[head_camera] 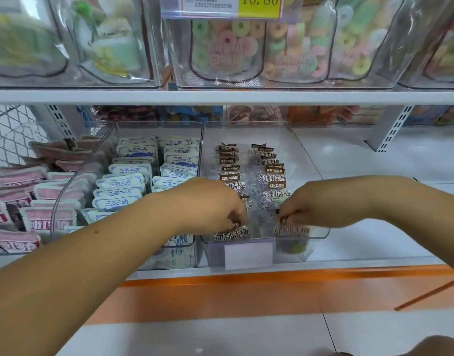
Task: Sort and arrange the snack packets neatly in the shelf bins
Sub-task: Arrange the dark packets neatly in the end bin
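A clear plastic bin (312, 160) on the lower shelf holds two rows of transparent plum packets (271, 173) with brown labels. Both my hands reach into its front end. My left hand (210, 204) pinches the top edge of the front packet of the left row (231, 235). My right hand (321, 206) pinches the top of the front packet of the right row (292, 231). To the left, a second clear bin (66, 199) holds two rows of white-and-blue packets (123, 186).
Pink-and-white packets (20, 201) fill a bin at the far left. Bare white shelf (375, 191) lies right of the plum bin. The upper shelf (220, 96) carries clear bins of ring candies (246, 47) under a yellow price tag (233, 3). An orange shelf front (246, 294) runs below.
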Motion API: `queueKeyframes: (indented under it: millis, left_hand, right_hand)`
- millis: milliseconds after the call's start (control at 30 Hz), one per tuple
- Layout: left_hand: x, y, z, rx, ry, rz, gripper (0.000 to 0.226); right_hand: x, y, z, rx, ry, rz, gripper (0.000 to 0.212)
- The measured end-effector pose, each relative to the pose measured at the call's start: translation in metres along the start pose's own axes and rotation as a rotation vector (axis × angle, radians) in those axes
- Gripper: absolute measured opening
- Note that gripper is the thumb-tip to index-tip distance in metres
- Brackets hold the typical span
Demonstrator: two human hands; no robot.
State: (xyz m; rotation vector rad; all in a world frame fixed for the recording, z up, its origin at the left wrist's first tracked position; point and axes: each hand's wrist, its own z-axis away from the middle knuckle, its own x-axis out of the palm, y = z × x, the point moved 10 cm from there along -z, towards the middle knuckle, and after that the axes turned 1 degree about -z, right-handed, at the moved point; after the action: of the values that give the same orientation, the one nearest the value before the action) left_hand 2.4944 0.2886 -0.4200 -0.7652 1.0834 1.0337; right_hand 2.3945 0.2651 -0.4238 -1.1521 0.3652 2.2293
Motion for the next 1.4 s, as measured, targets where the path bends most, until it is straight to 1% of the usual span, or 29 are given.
queueKeyframes:
  millis: [167, 233, 333, 400, 467, 500, 533, 600, 667, 733, 767, 800, 900, 933, 967, 1033, 1100, 1200, 1267, 1333, 1367, 1400]
  left_hand:
    - [-0.012, -0.003, -0.014, -0.086, 0.152, -0.183, 0.043]
    - [-0.011, -0.003, -0.016, -0.091, 0.203, -0.204, 0.042]
    - [-0.005, -0.004, -0.010, -0.038, 0.236, -0.185, 0.033]
    - [-0.004, -0.010, -0.005, -0.043, 0.242, -0.139, 0.043]
    - [-0.004, -0.015, -0.003, -0.067, 0.233, -0.097, 0.052]
    - [-0.003, -0.015, -0.004, -0.068, 0.223, -0.106, 0.051]
    - [-0.001, -0.015, -0.006, -0.066, 0.210, -0.132, 0.045]
    - [0.001, -0.016, -0.009, -0.072, 0.193, -0.181, 0.033]
    - [0.002, -0.018, -0.009, -0.081, 0.187, -0.196, 0.028]
    - [0.004, -0.015, -0.007, -0.059, 0.195, -0.226, 0.027]
    - [0.005, -0.013, -0.006, -0.048, 0.209, -0.231, 0.029]
    - [0.007, -0.012, -0.004, -0.048, 0.224, -0.230, 0.033]
    - [0.005, -0.009, 0.004, -0.058, 0.283, -0.227, 0.040]
    - [0.004, -0.009, 0.006, -0.064, 0.289, -0.221, 0.041]
    - [0.003, -0.010, 0.008, -0.068, 0.288, -0.214, 0.041]
    - [0.001, -0.011, 0.010, -0.073, 0.284, -0.191, 0.040]
    - [-0.001, -0.013, 0.012, -0.082, 0.292, -0.153, 0.042]
    - [-0.001, -0.014, 0.013, -0.098, 0.281, -0.115, 0.056]
    - [-0.001, -0.013, 0.009, -0.105, 0.253, -0.122, 0.066]
    - [-0.002, -0.014, 0.001, -0.119, 0.216, -0.138, 0.071]
    - [-0.002, -0.016, -0.004, -0.130, 0.194, -0.149, 0.071]
    - [-0.002, -0.018, -0.008, -0.140, 0.166, -0.162, 0.071]
  right_hand:
    - [-0.002, 0.010, -0.018, 0.160, 0.156, 0.353, 0.018]
    - [-0.002, 0.009, -0.022, 0.171, 0.200, 0.389, 0.021]
    - [-0.009, 0.018, -0.016, 0.171, 0.262, 0.283, 0.020]
    - [-0.016, 0.018, -0.012, 0.136, 0.318, 0.214, 0.031]
    - [-0.024, 0.013, -0.009, 0.090, 0.403, 0.178, 0.048]
    - [-0.027, 0.012, -0.010, 0.089, 0.431, 0.164, 0.055]
    - [-0.027, 0.012, -0.012, 0.098, 0.442, 0.158, 0.057]
    - [-0.021, 0.009, -0.019, 0.106, 0.422, 0.229, 0.046]
    - [-0.017, 0.008, -0.020, 0.120, 0.394, 0.297, 0.037]
    - [-0.020, 0.010, -0.016, 0.126, 0.369, 0.253, 0.038]
    - [-0.025, 0.009, -0.014, 0.108, 0.396, 0.194, 0.039]
    - [-0.034, 0.005, -0.013, 0.081, 0.455, 0.127, 0.038]
    - [-0.062, -0.007, -0.024, -0.023, 0.750, -0.010, 0.038]
    - [-0.066, -0.010, -0.035, -0.030, 0.787, -0.036, 0.039]
    - [-0.066, -0.012, -0.047, -0.033, 0.786, -0.045, 0.037]
    - [-0.059, -0.016, -0.072, -0.030, 0.727, -0.043, 0.025]
    - [-0.056, -0.011, -0.079, -0.041, 0.684, -0.116, 0.020]
    - [-0.072, 0.010, -0.057, -0.049, 0.672, -0.186, 0.032]
    - [-0.085, 0.034, -0.038, 0.005, 0.691, -0.126, 0.040]
    - [-0.082, 0.051, -0.035, 0.076, 0.604, -0.064, 0.045]
    - [-0.077, 0.054, -0.038, 0.100, 0.555, -0.057, 0.044]
    - [-0.073, 0.055, -0.043, 0.108, 0.541, -0.050, 0.042]
